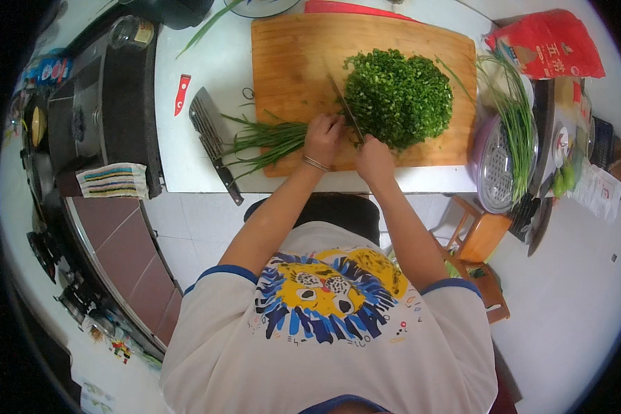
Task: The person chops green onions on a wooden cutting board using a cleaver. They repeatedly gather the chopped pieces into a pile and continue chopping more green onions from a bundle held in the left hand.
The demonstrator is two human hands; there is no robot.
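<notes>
Shirt (324, 376) | board (297, 58) on white table (179, 155) | tiled floor (174, 215) | left hand (324, 141) gripping greens (276, 139), right hand (375, 162) knife (346, 110)

Bright, with strong edge distortion

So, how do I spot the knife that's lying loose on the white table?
Find the big wooden cutting board. On the white table to its left, beside the tips of the long green stalks, lies the knife, black handle at the table's near edge. Unlike the small red tool just left of it, it has a broad, patterned blade.
</notes>
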